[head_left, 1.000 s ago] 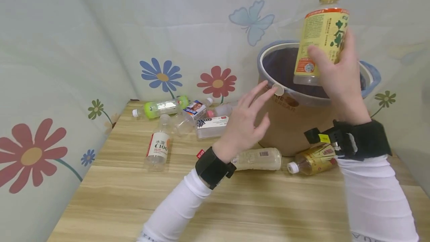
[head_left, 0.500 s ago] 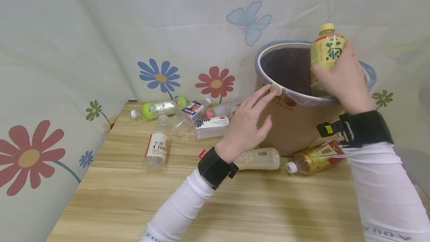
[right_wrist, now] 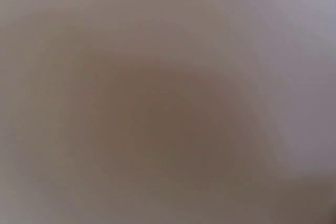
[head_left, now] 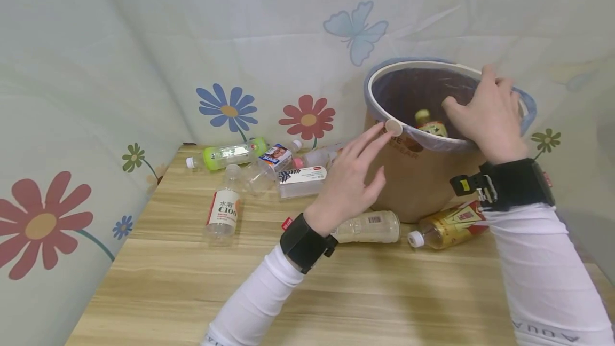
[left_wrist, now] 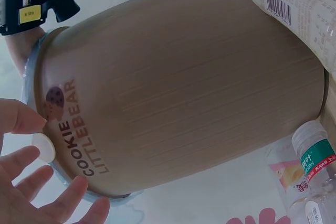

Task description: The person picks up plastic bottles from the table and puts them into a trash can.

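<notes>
A tan bin (head_left: 418, 180) with a blue-edged liner stands on the wooden table, its wall printed "COOKIE LITTLEBEAR" in the left wrist view. Inside, the yellow-capped bottle (head_left: 433, 127) shows only its cap and upper part; the wall hides the remainder. My right hand (head_left: 492, 113) is over the bin's right rim, thumb apart from the fingers, holding nothing. At the near left rim, my left hand (head_left: 348, 178) has extended fingertips right by a round cream tab (head_left: 394, 128), and the left wrist view shows these fingers spread. The right wrist view is a blur.
Before the bin lie a pale bottle (head_left: 381, 227) and a golden-labelled bottle (head_left: 449, 227). Further left are a white-labelled bottle (head_left: 302, 181), a C100 bottle (head_left: 224, 210), a green bottle (head_left: 235, 155) and others. A flower-printed curtain (head_left: 269, 31) hangs behind the table (head_left: 288, 298).
My right hand has lowered the yellow-labelled bottle over the bin and let it go; it now sits inside. The left hand stays at the rim.
</notes>
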`<state>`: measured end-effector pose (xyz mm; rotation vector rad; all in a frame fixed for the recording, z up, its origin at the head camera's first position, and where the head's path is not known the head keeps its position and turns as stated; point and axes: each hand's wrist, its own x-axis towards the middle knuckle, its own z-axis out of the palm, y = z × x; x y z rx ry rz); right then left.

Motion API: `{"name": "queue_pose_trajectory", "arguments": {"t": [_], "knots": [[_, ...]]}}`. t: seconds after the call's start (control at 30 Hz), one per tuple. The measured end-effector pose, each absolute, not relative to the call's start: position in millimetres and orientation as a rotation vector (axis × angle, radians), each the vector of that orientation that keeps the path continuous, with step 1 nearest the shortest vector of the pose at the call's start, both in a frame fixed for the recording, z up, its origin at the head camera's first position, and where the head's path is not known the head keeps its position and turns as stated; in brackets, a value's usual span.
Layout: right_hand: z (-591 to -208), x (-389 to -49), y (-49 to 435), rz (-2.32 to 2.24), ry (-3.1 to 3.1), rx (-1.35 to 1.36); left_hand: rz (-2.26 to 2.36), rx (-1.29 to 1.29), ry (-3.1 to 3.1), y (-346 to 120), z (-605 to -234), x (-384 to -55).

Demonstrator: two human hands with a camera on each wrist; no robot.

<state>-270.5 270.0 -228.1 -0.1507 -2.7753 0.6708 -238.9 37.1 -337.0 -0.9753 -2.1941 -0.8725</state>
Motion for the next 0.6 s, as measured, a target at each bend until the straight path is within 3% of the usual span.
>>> {"name": "queue_pose_trajectory", "arguments": {"t": [0.6], "knots": [[-235, -257, 250, 0.751, -2.279, 0.006, -0.931, -0.912, -2.235, 3, -347, -230]]}}
